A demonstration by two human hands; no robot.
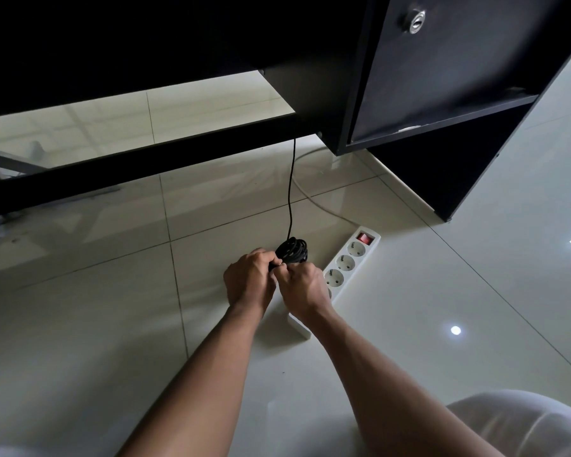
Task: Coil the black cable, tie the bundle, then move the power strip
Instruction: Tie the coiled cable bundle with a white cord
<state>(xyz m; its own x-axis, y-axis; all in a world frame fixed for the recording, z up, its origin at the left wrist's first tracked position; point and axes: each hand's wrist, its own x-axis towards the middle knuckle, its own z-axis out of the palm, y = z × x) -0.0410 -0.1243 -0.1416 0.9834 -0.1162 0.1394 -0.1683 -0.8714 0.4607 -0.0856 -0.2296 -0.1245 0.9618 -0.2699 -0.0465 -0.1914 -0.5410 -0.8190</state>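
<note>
Loops of black cable (292,250) form a tight round bundle at the centre of the frame, one thin strand rising to the dark desk (145,44) above. The left hand (249,280) and right hand (305,288) meet at the bundle's near edge, fingers (266,257) of both curled together and pinching it. Just right of the hands, partly hidden by the right wrist, lies the power strip (346,262), a long white plastic bar with round sockets and a red rocker switch (364,238), flat on the glossy tile floor (96,291). Its white cord (314,199) curves towards the upper centre. A round metal lock (415,20) shines at upper right.
</note>
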